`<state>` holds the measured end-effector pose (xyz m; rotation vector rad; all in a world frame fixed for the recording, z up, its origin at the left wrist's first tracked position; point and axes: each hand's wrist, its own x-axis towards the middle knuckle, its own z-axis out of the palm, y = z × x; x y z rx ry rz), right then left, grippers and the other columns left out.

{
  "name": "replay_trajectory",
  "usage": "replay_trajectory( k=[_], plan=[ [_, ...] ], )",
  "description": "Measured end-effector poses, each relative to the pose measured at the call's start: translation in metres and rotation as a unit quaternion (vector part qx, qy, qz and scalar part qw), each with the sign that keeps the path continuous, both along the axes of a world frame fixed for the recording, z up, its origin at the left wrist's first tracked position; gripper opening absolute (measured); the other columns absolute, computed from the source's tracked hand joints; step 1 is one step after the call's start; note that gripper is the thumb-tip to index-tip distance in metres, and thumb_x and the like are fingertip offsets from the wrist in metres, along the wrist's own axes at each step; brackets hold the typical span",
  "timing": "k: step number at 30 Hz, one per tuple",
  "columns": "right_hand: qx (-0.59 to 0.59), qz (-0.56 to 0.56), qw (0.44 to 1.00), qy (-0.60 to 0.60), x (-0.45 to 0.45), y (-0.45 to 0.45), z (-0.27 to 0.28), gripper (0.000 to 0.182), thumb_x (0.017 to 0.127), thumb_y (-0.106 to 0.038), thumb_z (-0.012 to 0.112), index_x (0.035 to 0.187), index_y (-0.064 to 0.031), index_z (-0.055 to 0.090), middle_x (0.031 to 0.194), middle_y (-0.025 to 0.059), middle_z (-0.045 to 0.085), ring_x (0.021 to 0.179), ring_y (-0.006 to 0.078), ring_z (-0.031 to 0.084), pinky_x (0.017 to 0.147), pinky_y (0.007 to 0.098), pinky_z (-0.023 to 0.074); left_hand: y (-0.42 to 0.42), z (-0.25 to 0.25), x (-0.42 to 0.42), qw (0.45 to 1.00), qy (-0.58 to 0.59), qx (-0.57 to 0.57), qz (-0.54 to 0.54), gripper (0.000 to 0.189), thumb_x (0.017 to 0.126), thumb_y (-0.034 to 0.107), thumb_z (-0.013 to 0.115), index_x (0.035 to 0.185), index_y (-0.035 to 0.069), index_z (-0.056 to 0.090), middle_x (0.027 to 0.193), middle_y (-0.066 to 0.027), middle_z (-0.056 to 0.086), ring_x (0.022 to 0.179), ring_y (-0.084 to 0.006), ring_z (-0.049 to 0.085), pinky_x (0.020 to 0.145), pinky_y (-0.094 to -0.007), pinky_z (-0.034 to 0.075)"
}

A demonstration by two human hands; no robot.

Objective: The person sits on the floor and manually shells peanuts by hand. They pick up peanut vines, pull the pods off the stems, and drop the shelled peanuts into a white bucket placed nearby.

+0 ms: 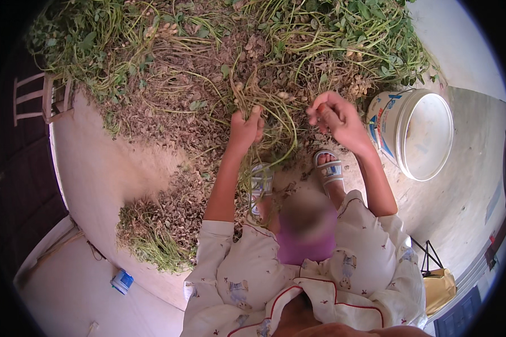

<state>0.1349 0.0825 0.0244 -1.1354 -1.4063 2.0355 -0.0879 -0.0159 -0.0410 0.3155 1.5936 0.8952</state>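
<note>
My left hand (248, 126) grips a bunch of peanut plant stems and roots (248, 94) with a few pods still on it. The long green stems of that bunch droop to the right and down past my left foot. My right hand (337, 120) is raised just right of the bunch, apart from it. Its fingers are bent and partly blurred; whether anything small is between them cannot be told. Loose peanut pods (283, 96) show in the dry leaves behind the bunch.
A large heap of peanut plants (354, 33) spreads ahead. To the right stands a white plastic bucket (386, 122). A smaller plant pile (156, 236) lies at the left. Sandals (329, 168), a purple object (305, 244), a wooden chair (46, 99) and a yellow bag (440, 290) are around me.
</note>
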Motion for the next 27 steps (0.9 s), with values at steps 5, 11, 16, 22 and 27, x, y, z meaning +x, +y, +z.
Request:
replay_trajectory(
  k=[5, 11, 16, 22, 27],
  plan=[
    [-0.070, 0.036, 0.996, -0.040, -0.008, -0.009, -0.082, 0.009, 0.092, -0.007, 0.049, 0.088, -0.0042, 0.056, 0.075, -0.0023, 0.055, 0.065, 0.0049, 0.047, 0.057, 0.0188, 0.0353, -0.004, 0.011, 0.008, 0.994, -0.034, 0.099, -0.009, 0.030, 0.086, 0.015, 0.059, 0.115, 0.004, 0.053, 0.088, -0.0086, 0.064, 0.081, -0.0194, 0.061, 0.075, -0.0356, 0.048],
    [-0.076, 0.107, 0.990, 0.048, -0.037, -0.016, -0.086, 0.002, 0.086, -0.005, 0.061, 0.088, -0.0037, 0.061, 0.077, -0.0023, 0.059, 0.064, 0.0020, 0.047, 0.056, 0.0195, 0.0350, -0.002, 0.022, 0.007, 0.995, -0.056, 0.070, 0.037, 0.030, 0.085, 0.010, 0.060, 0.114, 0.003, 0.053, 0.100, -0.0094, 0.065, 0.096, -0.0190, 0.060, 0.084, -0.0344, 0.046],
    [-0.061, 0.140, 0.986, 0.064, -0.061, -0.019, -0.074, 0.023, 0.081, -0.009, 0.069, 0.100, 0.0002, 0.059, 0.083, 0.0026, 0.065, 0.069, 0.0051, 0.055, 0.064, 0.0217, 0.0446, -0.008, 0.009, 0.007, 0.997, 0.062, 0.025, 0.035, 0.031, 0.084, 0.009, 0.062, 0.113, 0.000, 0.055, 0.098, -0.0097, 0.064, 0.090, -0.0177, 0.060, 0.076, -0.0325, 0.048],
    [-0.021, 0.111, 0.981, 0.156, -0.070, -0.022, -0.089, 0.030, 0.085, -0.011, 0.065, 0.106, 0.0085, 0.056, 0.079, 0.0081, 0.065, 0.065, 0.0148, 0.066, 0.059, 0.0264, 0.0535, -0.003, 0.026, 0.016, 0.998, 0.036, 0.050, 0.008, 0.015, 0.087, 0.008, 0.057, 0.097, -0.003, 0.057, 0.079, -0.0099, 0.062, 0.059, -0.0156, 0.058, 0.045, -0.0302, 0.045],
    [0.061, 0.087, 0.989, 0.105, -0.066, -0.025, -0.092, 0.024, 0.083, -0.009, 0.064, 0.100, 0.0080, 0.060, 0.074, 0.0058, 0.062, 0.058, 0.0102, 0.056, 0.051, 0.0220, 0.0434, -0.001, 0.029, 0.007, 0.997, 0.046, 0.039, -0.054, 0.011, 0.087, 0.004, 0.054, 0.095, -0.004, 0.056, 0.078, -0.0117, 0.062, 0.056, -0.0176, 0.058, 0.042, -0.0297, 0.044]
  ],
)
